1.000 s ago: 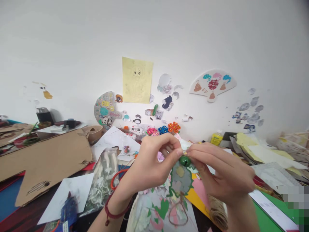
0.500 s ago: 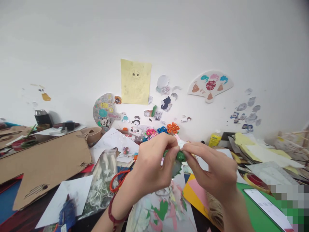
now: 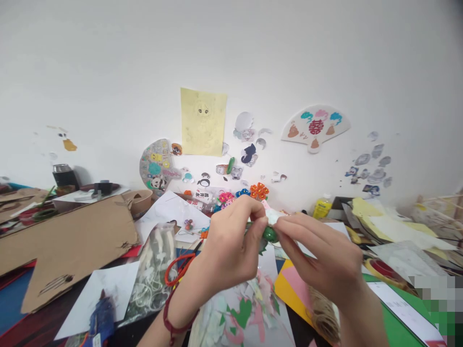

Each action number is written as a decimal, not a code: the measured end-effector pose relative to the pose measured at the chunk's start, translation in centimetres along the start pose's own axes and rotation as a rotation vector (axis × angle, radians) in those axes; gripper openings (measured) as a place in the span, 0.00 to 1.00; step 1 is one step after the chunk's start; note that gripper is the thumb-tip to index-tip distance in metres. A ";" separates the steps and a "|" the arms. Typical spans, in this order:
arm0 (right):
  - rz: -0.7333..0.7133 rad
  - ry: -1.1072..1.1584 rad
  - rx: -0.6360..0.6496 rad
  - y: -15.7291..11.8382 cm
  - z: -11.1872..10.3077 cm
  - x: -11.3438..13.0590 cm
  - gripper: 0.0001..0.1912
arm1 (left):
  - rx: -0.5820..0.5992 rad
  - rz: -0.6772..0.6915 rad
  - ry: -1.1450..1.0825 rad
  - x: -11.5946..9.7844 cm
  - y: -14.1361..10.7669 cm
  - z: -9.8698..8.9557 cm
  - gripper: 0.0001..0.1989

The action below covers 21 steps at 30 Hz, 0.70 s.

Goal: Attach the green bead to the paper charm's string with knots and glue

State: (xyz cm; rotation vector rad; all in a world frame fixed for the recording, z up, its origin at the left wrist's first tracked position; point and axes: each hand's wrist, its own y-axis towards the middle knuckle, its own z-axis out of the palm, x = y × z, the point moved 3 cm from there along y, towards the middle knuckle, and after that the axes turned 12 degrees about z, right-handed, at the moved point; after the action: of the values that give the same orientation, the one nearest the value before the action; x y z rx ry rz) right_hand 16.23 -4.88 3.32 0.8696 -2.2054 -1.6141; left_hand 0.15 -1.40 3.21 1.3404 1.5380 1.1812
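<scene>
In front of my chest, both hands pinch a small shiny dark-green piece (image 3: pixel 270 234) with a rounded, bead-like look. My left hand (image 3: pixel 237 241) closes thumb and forefinger on its left side; a red cord bracelet is on that wrist. From the right, the fingertips of my right hand (image 3: pixel 321 250) are pressed together against it. Green bits with a jagged edge show just under the left fingertips, and the rest is hidden by the fingers. Below the hands, green and pink paper scraps (image 3: pixel 241 313) lie on a pale sheet.
A blue glue gun (image 3: pixel 102 315) rests on white paper at the front left, by a clear bag of white strings (image 3: pixel 154 270). Large cardboard (image 3: pixel 72 241) covers the left. Twine (image 3: pixel 324 313) and a phone (image 3: pixel 405 308) lie at right. Beaded flowers (image 3: pixel 259 191) stand behind the hands.
My right hand has shifted slightly right, and its fingers sit a little straighter. The green piece has turned slightly; less of the jagged part shows. My left hand stays nearly in place.
</scene>
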 end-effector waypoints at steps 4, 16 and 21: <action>0.095 0.037 -0.074 0.0 0.6 0.3 0.08 | -0.048 -0.050 -0.048 0.1 -0.1 0.0 0.04; 0.102 -0.016 -0.174 0.1 0.9 0.1 0.12 | -0.079 -0.208 -0.413 1.2 0.3 -0.7 0.08; 0.081 0.034 -0.137 0.1 0.6 0.0 0.13 | -0.007 -0.231 -0.347 1.3 0.6 -1.0 0.05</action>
State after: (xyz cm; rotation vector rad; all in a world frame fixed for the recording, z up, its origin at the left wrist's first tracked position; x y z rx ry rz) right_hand 15.87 -4.33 3.23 0.7551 -2.0524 -1.6764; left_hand -0.79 -0.24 4.12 1.2484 1.3893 0.7653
